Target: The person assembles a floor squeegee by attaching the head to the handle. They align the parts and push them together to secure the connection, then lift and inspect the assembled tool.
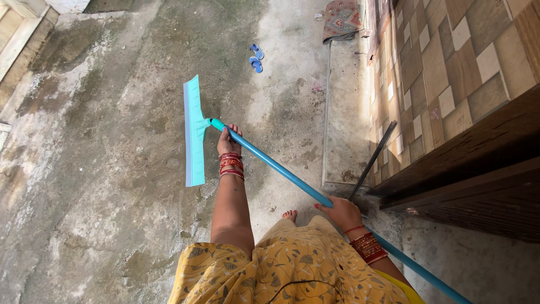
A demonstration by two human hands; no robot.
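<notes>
Head view: two hands on a teal floor squeegee

Head camera looks straight down at a wet, stained concrete floor (101, 186). A squeegee (194, 130) with a teal blade rests on that floor, left of centre and farther off than the person's body, its blade running near to far. Its blue handle (281, 169) slants from the blade head back toward the near right corner. The left hand (229, 142), wrist ringed with red bangles, is wrapped around the handle just beside the blade head, fingers curled over the pole. The right hand (341, 211), also bangled, is closed around the handle nearer the body. A bare foot (289, 214) shows between the arms, above a yellow patterned garment (292, 267). Far off lie blue sandals (256, 57) and a patterned mat (341, 19). On the right stand a tiled wall (450, 73) and a thin dark rod (372, 160) leaning against it.
</notes>
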